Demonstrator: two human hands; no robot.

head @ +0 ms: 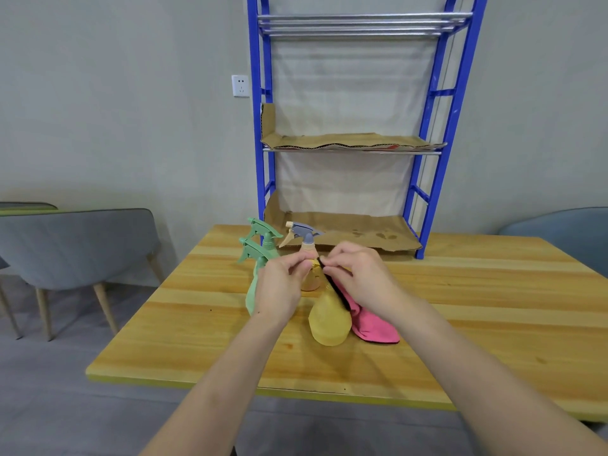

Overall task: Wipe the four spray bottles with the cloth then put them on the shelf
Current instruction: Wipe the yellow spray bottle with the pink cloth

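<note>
A yellow spray bottle (329, 320) stands near the middle of the wooden table (197, 324), its head hidden behind my hands. My left hand (283, 284) curls around its top. My right hand (358, 274) pinches the black-edged pink cloth (371, 327) against the bottle's neck, and the rest of the cloth hangs down onto the table. Behind stands a peach bottle (311, 281) with a grey-blue trigger. Two green bottles (253, 291) stand to the left, partly behind my left hand.
A blue metal shelf (424, 205) stands at the table's far edge against the wall. Its lower tiers are lined with cardboard (345, 232) and hold nothing else. Grey chairs (82, 245) sit to the left, and another chair (559, 232) to the right.
</note>
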